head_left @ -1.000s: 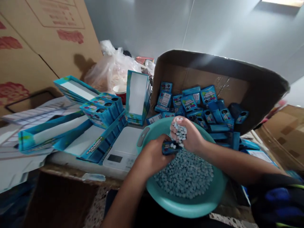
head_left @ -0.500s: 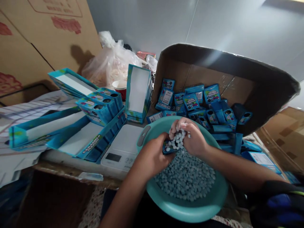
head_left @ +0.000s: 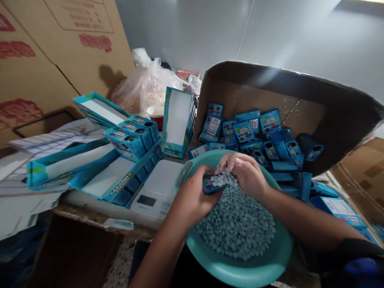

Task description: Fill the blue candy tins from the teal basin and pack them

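Observation:
My left hand (head_left: 200, 196) is closed round a small blue candy box (head_left: 210, 186), tilted over the teal basin (head_left: 237, 273). White candies (head_left: 221, 179) are heaped at the open end of that box. Against the heap, my right hand (head_left: 247, 172) curls its fingers over the candies at the box opening. Loose pale blue candies (head_left: 237, 226) fill the bottom of the basin below both hands. How many candies my right hand holds is hidden by its fingers.
Left of the basin lies a white kitchen scale (head_left: 159, 184). Blue display trays (head_left: 99, 180) and a stack of upright trays (head_left: 178, 120) stand beyond it. A large open carton (head_left: 270, 84) holds several filled candy boxes (head_left: 244, 131). A paper cup (head_left: 156, 113) and plastic bag (head_left: 150, 80) are behind.
Candies that were falling from my right hand now sit heaped at the box opening. My right hand has turned lower over the box, and the whole view has shifted slightly.

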`<move>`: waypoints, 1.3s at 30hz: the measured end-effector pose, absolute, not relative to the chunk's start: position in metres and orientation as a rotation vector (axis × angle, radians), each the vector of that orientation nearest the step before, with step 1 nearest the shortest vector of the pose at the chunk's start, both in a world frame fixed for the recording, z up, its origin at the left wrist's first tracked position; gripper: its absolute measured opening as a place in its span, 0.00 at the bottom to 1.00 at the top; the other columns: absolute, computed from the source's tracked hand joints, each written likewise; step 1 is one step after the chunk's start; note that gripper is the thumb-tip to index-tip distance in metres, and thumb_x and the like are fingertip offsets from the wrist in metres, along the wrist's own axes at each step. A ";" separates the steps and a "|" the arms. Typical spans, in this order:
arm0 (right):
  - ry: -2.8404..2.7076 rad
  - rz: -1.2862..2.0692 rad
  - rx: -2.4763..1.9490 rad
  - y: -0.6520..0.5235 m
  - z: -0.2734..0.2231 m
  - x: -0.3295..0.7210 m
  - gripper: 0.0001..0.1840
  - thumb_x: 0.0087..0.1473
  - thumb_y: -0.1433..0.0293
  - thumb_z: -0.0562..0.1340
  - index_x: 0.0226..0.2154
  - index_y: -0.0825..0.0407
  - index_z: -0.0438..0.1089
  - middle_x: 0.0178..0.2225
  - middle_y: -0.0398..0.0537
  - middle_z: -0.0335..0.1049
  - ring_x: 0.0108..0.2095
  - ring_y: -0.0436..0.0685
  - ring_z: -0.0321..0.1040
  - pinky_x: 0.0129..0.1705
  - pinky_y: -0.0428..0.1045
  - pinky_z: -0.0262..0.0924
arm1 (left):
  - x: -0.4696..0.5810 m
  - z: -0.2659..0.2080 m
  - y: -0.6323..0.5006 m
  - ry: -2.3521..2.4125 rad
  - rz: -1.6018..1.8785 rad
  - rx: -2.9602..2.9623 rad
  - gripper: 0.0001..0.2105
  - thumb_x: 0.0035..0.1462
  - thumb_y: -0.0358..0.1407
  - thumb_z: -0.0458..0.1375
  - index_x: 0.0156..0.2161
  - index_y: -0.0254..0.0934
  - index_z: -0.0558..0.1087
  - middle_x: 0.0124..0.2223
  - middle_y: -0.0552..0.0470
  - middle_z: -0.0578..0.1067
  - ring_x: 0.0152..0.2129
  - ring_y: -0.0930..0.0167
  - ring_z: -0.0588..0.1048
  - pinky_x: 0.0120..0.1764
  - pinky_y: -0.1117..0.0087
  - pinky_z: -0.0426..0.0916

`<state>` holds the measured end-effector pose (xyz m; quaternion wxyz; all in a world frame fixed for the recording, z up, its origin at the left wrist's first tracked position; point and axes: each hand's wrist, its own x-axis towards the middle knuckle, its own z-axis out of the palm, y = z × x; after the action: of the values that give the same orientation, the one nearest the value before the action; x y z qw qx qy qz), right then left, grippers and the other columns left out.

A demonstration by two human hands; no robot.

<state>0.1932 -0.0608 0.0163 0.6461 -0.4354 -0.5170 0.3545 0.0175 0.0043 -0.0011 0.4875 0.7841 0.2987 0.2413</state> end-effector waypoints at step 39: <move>-1.848 0.522 -1.283 -0.057 0.016 0.226 0.11 0.63 0.61 0.69 0.45 0.49 0.81 0.38 0.47 0.74 0.39 0.55 0.73 0.40 0.51 0.71 | 0.022 -0.010 0.006 0.851 0.621 1.776 0.27 0.50 0.35 0.68 0.55 0.46 0.66 0.54 0.49 0.79 0.51 0.59 0.79 0.52 0.56 0.72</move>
<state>0.2264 -0.0572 0.0160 0.4040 -0.5080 -0.7321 0.2068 0.0215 0.0059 -0.0097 0.5129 0.7383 0.3538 0.2582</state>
